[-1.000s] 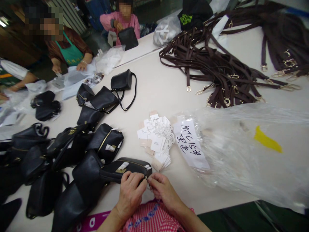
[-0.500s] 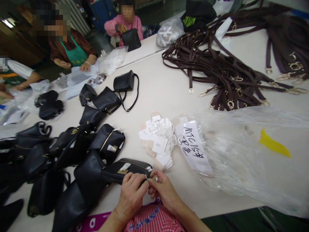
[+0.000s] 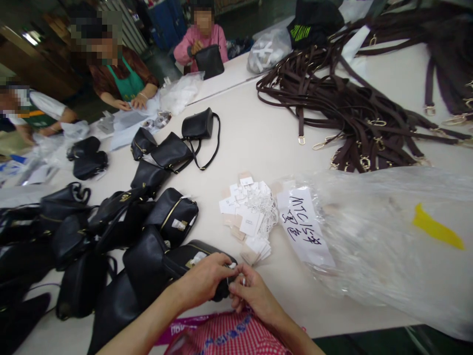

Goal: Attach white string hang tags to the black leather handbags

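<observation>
A black bag (image 3: pixel 185 254) with a gold zipper lies at the table's front edge, its right end between my hands. My left hand (image 3: pixel 209 278) rests over that end with its fingers bent down on the bag. Close beside it, my right hand (image 3: pixel 249 288) is closed in a pinch on a thin white string at the bag's end. The two hands' fingertips nearly meet. Just beyond them lies a pile of white and beige paper tags (image 3: pixel 251 219) with white strings.
Several black bags (image 3: pixel 172 212) cover the left side. Brown straps (image 3: pixel 332 103) with gold clasps lie at the back right. Clear plastic (image 3: pixel 384 266) with a handwritten sheet (image 3: pixel 305 224) is at the right. People (image 3: pixel 125 81) work across the table.
My left hand has shifted right and turned over the bag's end, with its forearm now reaching across the lower bags. My right hand stays pinched beside it. The camera view has shifted slightly.
</observation>
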A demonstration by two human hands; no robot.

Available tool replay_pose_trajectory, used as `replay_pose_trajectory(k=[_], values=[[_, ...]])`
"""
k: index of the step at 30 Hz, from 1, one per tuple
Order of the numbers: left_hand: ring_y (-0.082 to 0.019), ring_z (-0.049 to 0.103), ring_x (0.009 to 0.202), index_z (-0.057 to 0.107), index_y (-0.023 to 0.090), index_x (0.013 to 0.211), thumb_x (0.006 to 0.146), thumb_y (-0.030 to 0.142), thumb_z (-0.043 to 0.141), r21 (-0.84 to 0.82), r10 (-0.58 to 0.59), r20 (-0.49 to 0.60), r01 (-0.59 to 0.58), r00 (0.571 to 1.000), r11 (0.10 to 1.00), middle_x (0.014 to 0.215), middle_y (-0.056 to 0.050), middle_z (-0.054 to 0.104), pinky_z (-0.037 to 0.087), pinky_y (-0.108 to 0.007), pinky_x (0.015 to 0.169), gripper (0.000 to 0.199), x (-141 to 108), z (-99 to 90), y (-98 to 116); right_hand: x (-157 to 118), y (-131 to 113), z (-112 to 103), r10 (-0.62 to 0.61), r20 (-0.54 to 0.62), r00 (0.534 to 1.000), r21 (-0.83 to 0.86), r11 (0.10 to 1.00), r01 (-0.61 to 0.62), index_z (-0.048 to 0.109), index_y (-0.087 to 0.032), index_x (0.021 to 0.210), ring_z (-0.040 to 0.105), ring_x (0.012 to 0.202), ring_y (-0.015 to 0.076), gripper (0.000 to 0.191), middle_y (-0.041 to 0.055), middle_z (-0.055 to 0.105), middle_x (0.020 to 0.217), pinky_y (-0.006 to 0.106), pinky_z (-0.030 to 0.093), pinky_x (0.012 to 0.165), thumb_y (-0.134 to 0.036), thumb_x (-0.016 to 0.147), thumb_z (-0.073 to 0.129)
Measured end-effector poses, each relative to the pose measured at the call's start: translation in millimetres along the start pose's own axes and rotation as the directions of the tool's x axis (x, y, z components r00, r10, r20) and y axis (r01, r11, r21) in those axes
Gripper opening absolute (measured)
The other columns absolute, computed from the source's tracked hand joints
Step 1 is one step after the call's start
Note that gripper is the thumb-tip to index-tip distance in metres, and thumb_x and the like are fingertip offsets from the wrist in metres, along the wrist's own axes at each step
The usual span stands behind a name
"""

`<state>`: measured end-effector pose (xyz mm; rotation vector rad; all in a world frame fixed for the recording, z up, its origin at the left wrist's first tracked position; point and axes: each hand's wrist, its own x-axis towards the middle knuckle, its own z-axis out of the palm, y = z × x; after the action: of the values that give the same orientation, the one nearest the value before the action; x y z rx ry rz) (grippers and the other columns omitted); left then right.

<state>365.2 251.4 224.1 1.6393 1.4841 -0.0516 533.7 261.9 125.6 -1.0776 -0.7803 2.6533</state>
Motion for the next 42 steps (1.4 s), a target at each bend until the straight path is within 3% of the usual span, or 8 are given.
replay_pose_trajectory(k=[7, 16, 21, 26, 30, 33, 37, 42], values=[[-0.02, 0.065, 0.087, 0.071, 0.017, 0.082, 0.089, 0.007, 0.052, 0.177, 0.042, 0.121, -0.063, 0.992, 0.982, 0.088, -0.006, 0.068, 0.048, -0.027, 0.074, 0.022, 5, 2.1, -2, 1, 4, 1, 0.084, 0.051, 0.995, -0.091, 0.993, -0.079, 0.045, -0.022, 0.085, 0.058, 0.037, 0.012, 0.051, -0.0075, 0.064, 0.054, 0.02, 0.044, 0.038, -0.047, 0.058, 0.08], [-0.022, 0.061, 0.084, 0.06, 0.016, 0.097, 0.089, 0.01, 0.05, 0.297, 0.024, 0.019, -0.029, 1.0, 0.954, 0.094, -0.006, 0.067, 0.046, -0.031, 0.071, 0.014, -6, 6.4, 3, -8, 4, -7, 0.066, 0.124, 0.99, -0.178, 0.983, -0.043, 0.054, -0.019, 0.097, 0.064, 0.056, 0.0145, 0.043, -0.0033, 0.066, 0.067, 0.028, 0.05, 0.055, -0.047, 0.072, 0.073], [-0.018, 0.062, 0.077, 0.058, 0.02, 0.096, 0.096, 0.017, 0.037, -0.103, -0.141, -0.136, 0.128, 0.981, 0.986, 0.084, -0.002, 0.067, 0.045, -0.029, 0.072, 0.02, -29, 1.9, 16, -27, -5, -19, -0.017, -0.016, 1.0, -0.014, 1.0, 0.017, 0.056, -0.019, 0.106, 0.065, 0.073, 0.0157, 0.046, 0.005, 0.066, 0.095, 0.033, 0.054, 0.068, -0.053, 0.079, 0.069], [-0.011, 0.059, 0.059, 0.051, 0.019, 0.09, 0.097, 0.026, 0.035, -0.645, -0.287, -0.079, 0.17, 0.955, 0.745, 0.072, 0.003, 0.06, 0.045, -0.022, 0.059, 0.019, -36, 19.3, 30, -36, -15, -14, -0.157, -0.048, 0.986, -0.187, 0.971, 0.145, 0.045, -0.025, 0.115, 0.063, 0.063, 0.0153, 0.051, 0.0074, 0.065, 0.104, 0.028, 0.048, 0.05, -0.064, 0.085, 0.057], [-0.01, 0.052, 0.059, 0.05, 0.019, 0.082, 0.094, 0.023, 0.039, -0.683, -0.336, -0.186, 0.124, 0.923, 0.72, 0.068, 0.004, 0.056, 0.041, -0.02, 0.056, 0.016, -26, 35.5, 31, -38, -20, -4, -0.161, 0.092, 0.983, -0.311, 0.933, 0.182, 0.018, -0.035, 0.145, 0.06, 0.056, 0.012, 0.066, 0.0168, 0.052, 0.141, 0.028, 0.042, 0.045, -0.06, 0.091, 0.047], [-0.011, 0.053, 0.058, 0.053, 0.019, 0.086, 0.089, 0.017, 0.042, -0.749, -0.315, -0.19, 0.07, 0.93, 0.659, 0.066, 0.004, 0.059, 0.041, -0.021, 0.059, 0.012, -20, 42.4, 32, -39, -23, -2, -0.187, 0.177, 0.966, -0.419, 0.874, 0.246, -0.016, -0.037, 0.15, 0.067, 0.101, 0.0213, 0.079, 0.0142, 0.032, 0.159, 0.042, 0.055, 0.084, -0.053, 0.097, 0.04], [-0.013, 0.058, 0.061, 0.062, 0.017, 0.091, 0.084, 0.014, 0.045, -0.771, -0.316, -0.191, 0.057, 0.929, 0.634, 0.068, 0.002, 0.063, 0.044, -0.023, 0.063, 0.018, -19, 44.6, 36, -41, -27, -3, -0.223, 0.251, 0.942, -0.52, 0.79, 0.326, -0.025, -0.029, 0.148, 0.029, 0.146, 0.0186, 0.078, 0.0094, 0.026, 0.162, 0.046, 0.024, 0.12, -0.043, 0.1, 0.034], [-0.012, 0.054, 0.054, 0.068, 0.015, 0.084, 0.077, 0.014, 0.047, -0.807, -0.381, -0.119, 0.135, 0.917, 0.576, 0.063, 0.002, 0.063, 0.042, -0.023, 0.058, 0.022, -18, 43.9, 35, -38, -22, -6, -0.257, 0.348, 0.902, -0.65, 0.627, 0.429, -0.027, -0.033, 0.146, 0.032, 0.145, 0.0194, 0.073, 0.006, 0.014, 0.164, 0.047, 0.032, 0.118, -0.024, 0.099, 0.028]])
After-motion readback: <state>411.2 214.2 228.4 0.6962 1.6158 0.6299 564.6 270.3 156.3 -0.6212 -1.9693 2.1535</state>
